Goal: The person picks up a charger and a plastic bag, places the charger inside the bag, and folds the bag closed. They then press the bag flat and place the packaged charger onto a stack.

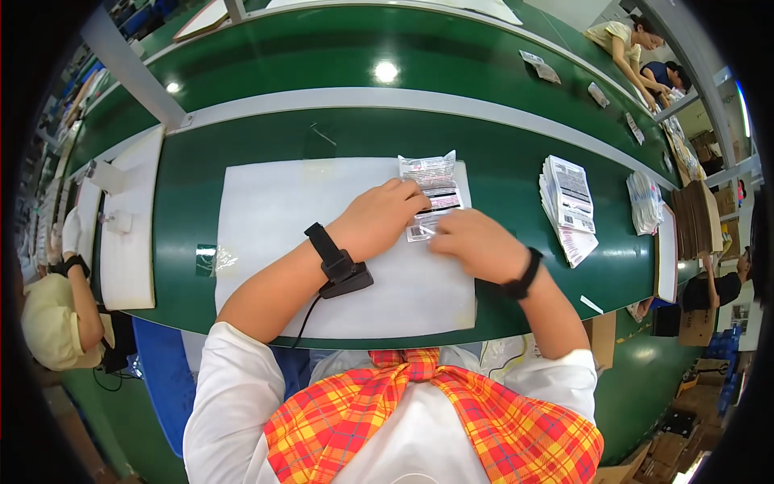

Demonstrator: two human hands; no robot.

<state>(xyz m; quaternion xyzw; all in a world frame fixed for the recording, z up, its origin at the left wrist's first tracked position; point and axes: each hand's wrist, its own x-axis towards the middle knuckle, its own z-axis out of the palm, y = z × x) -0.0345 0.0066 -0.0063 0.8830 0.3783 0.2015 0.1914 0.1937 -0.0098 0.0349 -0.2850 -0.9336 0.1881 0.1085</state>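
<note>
A small clear plastic packet (432,184) with a printed label lies on a white foam sheet (282,210) on the green table. My left hand (377,218) presses on the packet's lower left part with its fingertips. My right hand (476,242) pinches the packet's lower edge from the right. A black device is strapped to my left wrist with a cable running down; a black band sits on my right wrist.
A fanned stack of similar labelled packets (569,206) lies to the right, with another stack (645,200) and a white board beyond it. A second foam sheet (133,218) lies at left. Other people work at far left and upper right. Loose packets (538,66) lie on the far belt.
</note>
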